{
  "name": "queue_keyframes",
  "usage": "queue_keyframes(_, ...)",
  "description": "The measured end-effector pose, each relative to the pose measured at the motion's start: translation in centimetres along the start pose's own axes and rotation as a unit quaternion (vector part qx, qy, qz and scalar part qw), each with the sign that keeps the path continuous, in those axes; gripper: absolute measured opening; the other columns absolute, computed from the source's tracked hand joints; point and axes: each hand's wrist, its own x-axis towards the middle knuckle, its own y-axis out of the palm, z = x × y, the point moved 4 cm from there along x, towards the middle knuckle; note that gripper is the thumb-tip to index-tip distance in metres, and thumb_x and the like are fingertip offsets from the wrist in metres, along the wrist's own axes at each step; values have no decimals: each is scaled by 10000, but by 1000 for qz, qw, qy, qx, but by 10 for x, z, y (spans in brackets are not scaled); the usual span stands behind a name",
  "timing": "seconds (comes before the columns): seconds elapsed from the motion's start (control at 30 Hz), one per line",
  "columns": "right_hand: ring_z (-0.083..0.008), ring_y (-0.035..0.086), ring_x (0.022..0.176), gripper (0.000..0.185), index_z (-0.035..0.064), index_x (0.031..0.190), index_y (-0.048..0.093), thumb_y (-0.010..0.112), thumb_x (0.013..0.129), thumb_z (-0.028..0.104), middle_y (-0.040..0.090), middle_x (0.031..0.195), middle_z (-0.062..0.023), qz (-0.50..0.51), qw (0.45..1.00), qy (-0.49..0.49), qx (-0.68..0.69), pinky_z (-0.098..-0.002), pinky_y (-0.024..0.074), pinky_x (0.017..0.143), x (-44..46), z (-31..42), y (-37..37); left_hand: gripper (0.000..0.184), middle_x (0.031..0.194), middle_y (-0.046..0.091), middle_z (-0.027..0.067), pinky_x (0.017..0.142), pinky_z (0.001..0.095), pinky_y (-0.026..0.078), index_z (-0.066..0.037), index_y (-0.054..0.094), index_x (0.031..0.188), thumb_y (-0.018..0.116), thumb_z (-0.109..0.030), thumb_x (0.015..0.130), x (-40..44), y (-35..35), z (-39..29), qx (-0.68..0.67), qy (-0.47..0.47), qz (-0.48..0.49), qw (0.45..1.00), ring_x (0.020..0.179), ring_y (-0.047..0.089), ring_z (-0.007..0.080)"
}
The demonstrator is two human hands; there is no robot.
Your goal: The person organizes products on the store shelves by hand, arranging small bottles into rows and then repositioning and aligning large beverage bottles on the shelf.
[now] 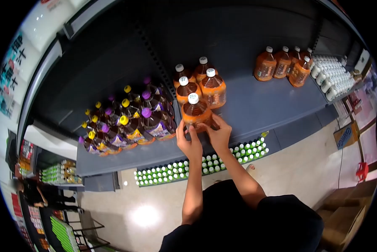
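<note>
Fingers (192, 132) hold an orange bottle (196, 111) near the shelf edge (255, 129), open room rightward.

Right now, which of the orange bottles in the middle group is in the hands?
The front bottle of the five: the left hand and right hand hold it between them. The four other bottles stand behind, with no hand on them.

Dark back panel (239, 29), pale floor (297, 161)

The black panel spans 11 to 1 o'clock, a slotted upright (151, 52) set in it at 11. Below it, a grey shelf (255, 109) runs from 8 to nearly 3 o'clock. The smooth beige floor spreads between 4 and 7, with a round white glare (145, 215) at 7. A white sign (11, 80) with dark characters shows between 9 and 10, another rack (60, 185) at 8, brown cartons (344, 210) at 4.
</note>
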Motion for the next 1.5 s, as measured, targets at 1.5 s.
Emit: queue_keyframes(1.5, -224, 647, 1210, 571, 49, 1362, 577, 836, 854, 81, 676, 1273, -104, 38, 997, -3, -65, -377, 533, 967, 20, 5, -39, 612, 1503, 435, 202, 1070, 419, 441, 22, 276, 1536, 587, -228, 1072, -14, 24, -31, -89, 40, -107, 989, 1315, 499, 311)
